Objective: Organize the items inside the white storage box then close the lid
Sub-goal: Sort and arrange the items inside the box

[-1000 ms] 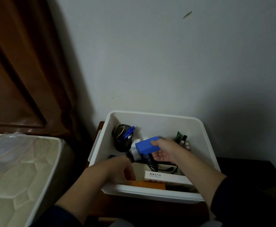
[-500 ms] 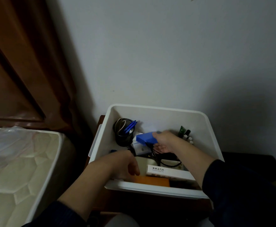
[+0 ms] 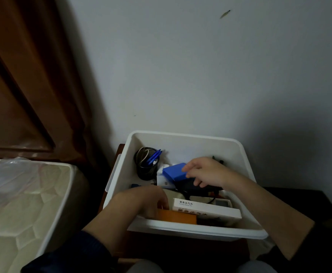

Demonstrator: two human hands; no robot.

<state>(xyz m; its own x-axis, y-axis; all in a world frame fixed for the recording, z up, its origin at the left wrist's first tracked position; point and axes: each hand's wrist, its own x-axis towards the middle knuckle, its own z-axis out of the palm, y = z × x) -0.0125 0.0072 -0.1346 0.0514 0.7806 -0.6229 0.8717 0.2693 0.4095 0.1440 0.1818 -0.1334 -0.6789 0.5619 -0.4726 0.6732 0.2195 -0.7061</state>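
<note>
The white storage box (image 3: 182, 135) stands open on a small wooden stand; no lid is in view. Inside, at the back left, a black mesh holder (image 3: 144, 168) carries blue pens (image 3: 154, 157). Beside it a blue box (image 3: 174, 171) lies on a white box (image 3: 162, 180). My right hand (image 3: 207, 172) pinches the blue box's right end, above a dark cable bundle (image 3: 198, 194). My left hand (image 3: 141, 201) reaches into the front left corner, thumb and curled fingers on the left end of an orange box (image 3: 178, 216). A long white printed carton (image 3: 207, 210) lies behind the orange box.
A mattress (image 3: 23, 203) with a plastic cover fills the lower left. Dark brown wood panelling (image 3: 23, 75) rises behind it. A grey wall backs the box. A dark low surface (image 3: 299, 200) sits to the right. Small dark bottles (image 3: 217, 159) peek out behind my right hand.
My right hand has carried the blue box left and down onto the white box next to the pen holder. My left hand has stayed at the orange box.
</note>
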